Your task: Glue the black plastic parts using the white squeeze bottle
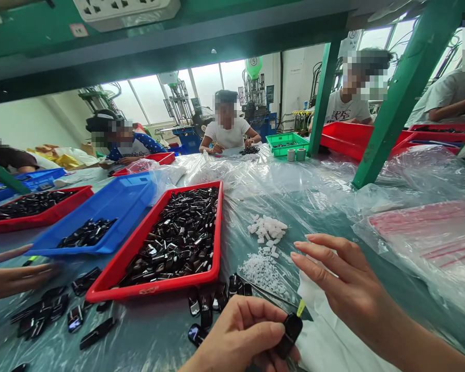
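My left hand [244, 336] grips a small glossy black plastic piece [292, 333] between thumb and fingers. A yellow-green tab [301, 308] sticks up from its top end. My right hand [356, 294] is open beside it, fingers stretched out towards the left, with nothing in them. Just past the right fingertips lie a heap of white blocks [269, 227] and a heap of smaller white bits [261, 271]. Several loose black pieces [206, 310] lie behind my left hand. White cloth or sheet [333, 341] is under my right hand.
A red tray [220, 232] full of black pieces stands ahead, beside a blue tray [132, 199]. At left, a co-worker's blurred hands [19, 276] are near scattered black parts. Plastic film [279, 181] covers the table. A green post [395, 98] rises at right; co-workers sit opposite.
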`<state>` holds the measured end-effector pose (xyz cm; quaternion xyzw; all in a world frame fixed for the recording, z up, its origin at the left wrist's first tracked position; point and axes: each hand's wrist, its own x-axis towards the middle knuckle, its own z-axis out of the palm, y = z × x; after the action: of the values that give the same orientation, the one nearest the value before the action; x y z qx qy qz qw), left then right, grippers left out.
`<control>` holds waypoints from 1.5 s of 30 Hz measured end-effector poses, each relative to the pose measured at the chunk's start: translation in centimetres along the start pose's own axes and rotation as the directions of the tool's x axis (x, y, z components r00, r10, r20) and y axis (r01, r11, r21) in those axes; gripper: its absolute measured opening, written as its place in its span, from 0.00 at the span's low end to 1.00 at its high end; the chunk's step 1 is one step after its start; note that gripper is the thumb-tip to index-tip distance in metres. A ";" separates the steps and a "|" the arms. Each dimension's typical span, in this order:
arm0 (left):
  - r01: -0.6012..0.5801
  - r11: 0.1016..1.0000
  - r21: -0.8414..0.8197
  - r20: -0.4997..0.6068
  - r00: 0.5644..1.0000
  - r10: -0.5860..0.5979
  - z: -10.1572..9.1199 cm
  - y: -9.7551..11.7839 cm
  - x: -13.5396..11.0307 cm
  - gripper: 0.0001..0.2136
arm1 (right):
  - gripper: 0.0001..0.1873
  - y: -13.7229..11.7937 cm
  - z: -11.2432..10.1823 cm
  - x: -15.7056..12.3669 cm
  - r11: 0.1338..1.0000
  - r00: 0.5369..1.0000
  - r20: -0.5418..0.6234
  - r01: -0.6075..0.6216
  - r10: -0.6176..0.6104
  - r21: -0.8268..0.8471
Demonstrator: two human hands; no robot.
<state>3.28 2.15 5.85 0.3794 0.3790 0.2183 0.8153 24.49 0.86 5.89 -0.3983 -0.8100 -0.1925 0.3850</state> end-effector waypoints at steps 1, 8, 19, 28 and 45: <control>0.002 1.000 -0.001 0.005 1.000 -0.002 0.0 0.0 0.0 0.20 | 0.16 0.0 0.0 0.0 1.000 1.000 0.002 -0.001 0.001 0.000; -0.002 1.000 -0.002 0.017 1.000 0.002 0.0 -0.2 0.1 0.18 | 0.16 0.0 0.0 -0.1 1.000 1.000 0.001 -0.012 0.012 -0.001; 0.017 1.000 0.004 0.011 1.000 -0.017 0.0 -0.1 0.0 0.19 | 0.18 0.0 -0.1 -0.1 0.999 1.000 0.003 -0.031 0.031 -0.023; 0.019 1.000 -0.004 0.012 1.000 -0.019 0.1 -0.1 0.1 0.19 | 0.16 0.0 -0.1 -0.2 1.000 1.000 0.018 -0.011 0.011 -0.015; -0.083 0.983 -0.165 0.002 0.996 0.085 0.8 0.3 -0.2 0.17 | 0.19 -0.3 -0.3 0.2 0.997 0.999 -0.031 -0.042 0.040 -0.071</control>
<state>3.75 1.81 6.56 0.3274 0.3395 0.2813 0.8357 24.32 0.63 6.28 -0.4254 -0.7884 -0.2192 0.3866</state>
